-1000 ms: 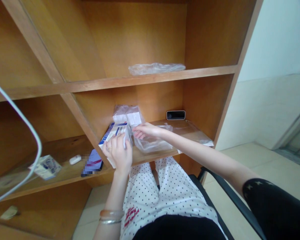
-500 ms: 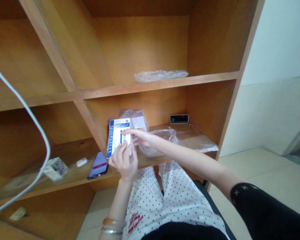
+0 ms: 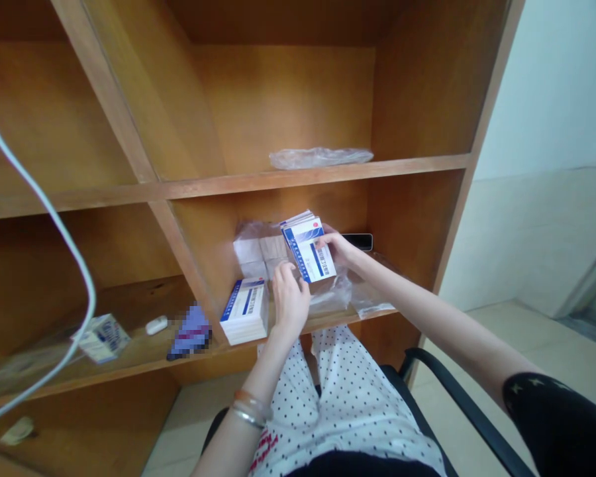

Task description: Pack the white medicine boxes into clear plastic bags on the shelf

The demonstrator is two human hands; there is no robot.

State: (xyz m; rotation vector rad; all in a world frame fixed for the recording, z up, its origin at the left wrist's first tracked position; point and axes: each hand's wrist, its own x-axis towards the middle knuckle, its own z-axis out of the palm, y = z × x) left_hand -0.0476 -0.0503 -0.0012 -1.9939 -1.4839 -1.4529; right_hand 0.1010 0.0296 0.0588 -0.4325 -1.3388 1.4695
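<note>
My right hand (image 3: 336, 245) grips a small, slightly fanned stack of white-and-blue printed cards (image 3: 308, 248) by its right side, raised and tilted over the shelf. My left hand (image 3: 291, 298) is just below and left of that stack. Its fingers are bent and apart, with nothing seen in them; whether the thumb touches the stack's lower corner I cannot tell. A thicker stack of the same printed cards (image 3: 246, 315) lies at the shelf's front left, beside my left hand. Behind, a clear plastic bag (image 3: 248, 235) holds white stacks (image 3: 273, 248), partly hidden.
A black device (image 3: 360, 242) stands at the back right, near more clear plastic (image 3: 372, 301). On the upper shelf lies a plastic bag (image 3: 320, 158). In the left compartment are a phone (image 3: 191, 334), a white case (image 3: 156, 324) and a printed box (image 3: 102, 339). A white cable (image 3: 54, 212) hangs left.
The thick stack now rests at the shelf's front left. My right hand has moved right with a small stack of cards, and my left hand has come off the thick stack and moved right.
</note>
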